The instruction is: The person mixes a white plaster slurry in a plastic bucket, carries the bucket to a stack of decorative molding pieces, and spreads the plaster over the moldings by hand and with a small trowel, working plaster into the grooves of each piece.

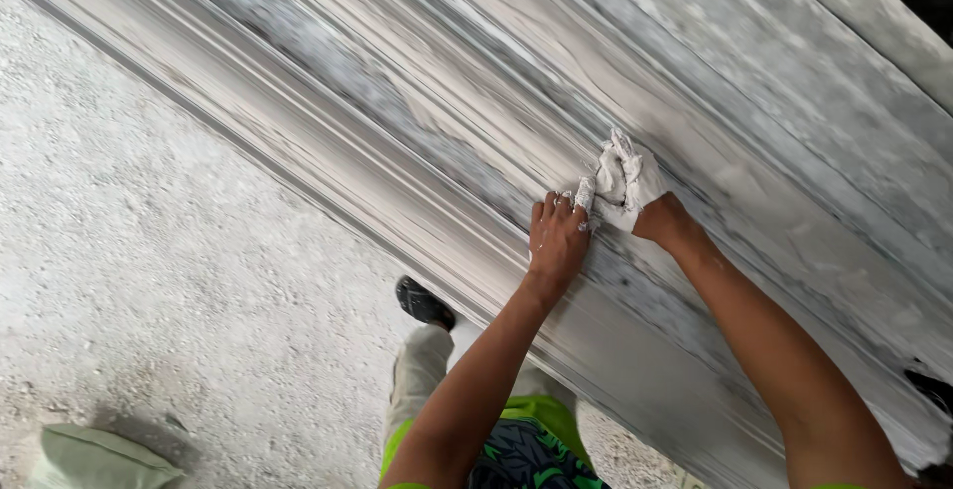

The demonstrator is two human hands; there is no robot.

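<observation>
Our right hand (635, 191) grips a crumpled white rag (613, 173) against the streaky slab (417, 102) (veined grey); left hand (556, 241) presses flat, fingers spread.

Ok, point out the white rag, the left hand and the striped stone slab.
white rag (623, 183), head view, on its bunched middle.
left hand (556, 241), head view, on its back.
striped stone slab (417, 102), head view, on bare veined face.

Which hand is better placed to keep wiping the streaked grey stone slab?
Right, probably: the right hand already has the crumpled white cloth pressed on the streaked grey stone slab. The left hand lies flat beside it, empty.
</observation>
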